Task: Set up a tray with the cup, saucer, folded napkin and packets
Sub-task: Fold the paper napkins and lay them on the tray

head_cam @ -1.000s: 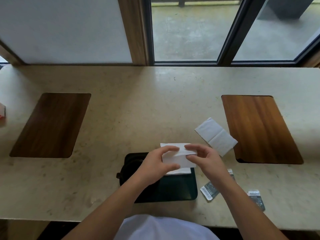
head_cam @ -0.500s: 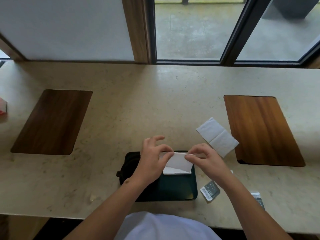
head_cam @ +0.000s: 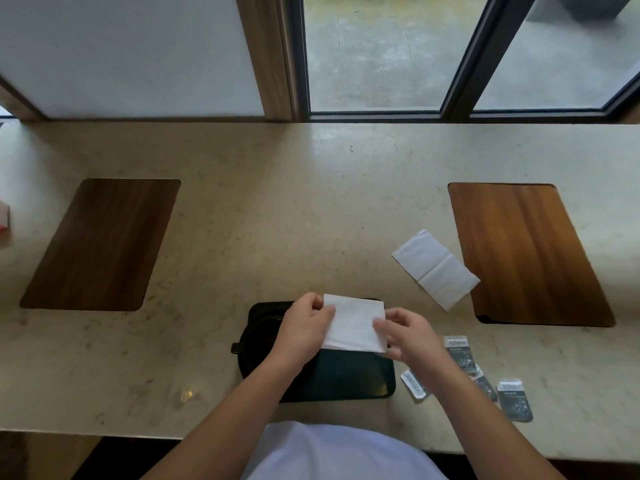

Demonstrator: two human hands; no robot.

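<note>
Both the left hand (head_cam: 304, 327) and right hand (head_cam: 403, 336) pinch a folded napkin (head_cam: 353, 323) over the dark tray (head_cam: 346, 379) at lower centre. The packets (head_cam: 514, 400) lie on the surface (head_cam: 277, 220) to its right, not yet loaded. I cannot make out a cup or saucer.

The napkin (head_cam: 355, 323) that a second ago was a narrow, part-folded strip pinched between both hands now lies as a flat, wider rectangle over the far part of the dark tray (head_cam: 349, 379). The left hand (head_cam: 304, 327) now holds its left edge and the right hand (head_cam: 405, 332) its right edge.
</note>
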